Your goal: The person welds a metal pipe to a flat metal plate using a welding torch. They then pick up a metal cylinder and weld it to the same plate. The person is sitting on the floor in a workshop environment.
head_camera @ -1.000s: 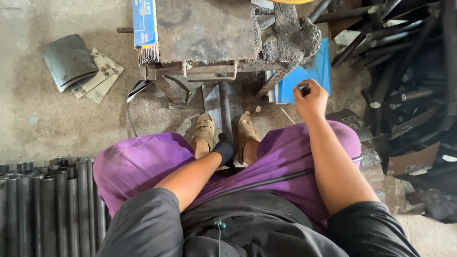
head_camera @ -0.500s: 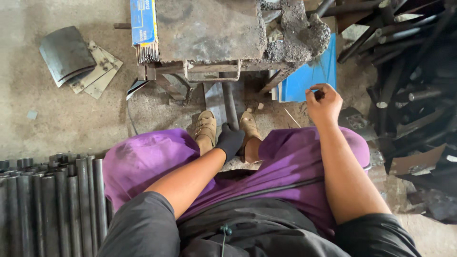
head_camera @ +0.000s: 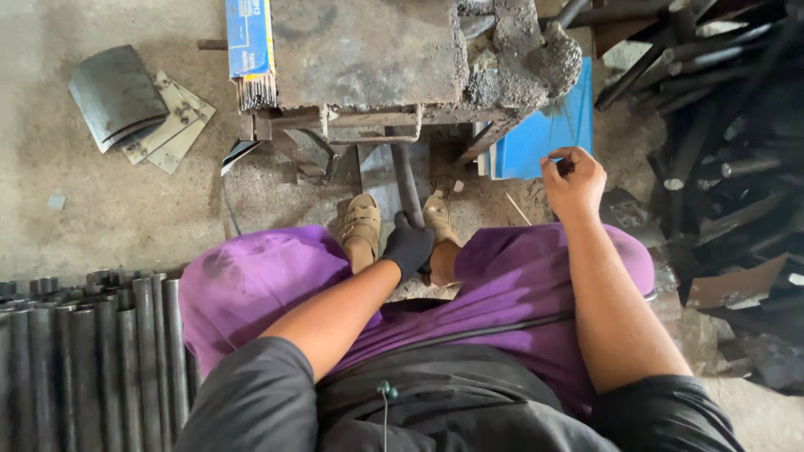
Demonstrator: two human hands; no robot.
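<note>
I sit with purple trousers over my knees and tan sandals on the floor. My left hand (head_camera: 408, 244), in a black glove, reaches down between my feet and grips the near end of a dark metal rod (head_camera: 406, 177) that runs forward under a rusty steel work block (head_camera: 368, 52). My right hand (head_camera: 574, 178) is bare, raised over my right knee, with its fingers curled together; whether something small sits in the pinch is too small to tell.
A blue box of welding rods (head_camera: 249, 50) lies on the block's left edge. Curved and flat metal plates (head_camera: 138, 109) lie on the floor at left. A stack of dark pipes (head_camera: 84, 351) is at lower left, scrap bars (head_camera: 720, 100) at right, a blue sheet (head_camera: 544, 134) beside the block.
The view has shifted, so the block and my hands sit lower and further right in the frame. My left hand stays on the rod between my feet; my right hand stays curled over my knee.
</note>
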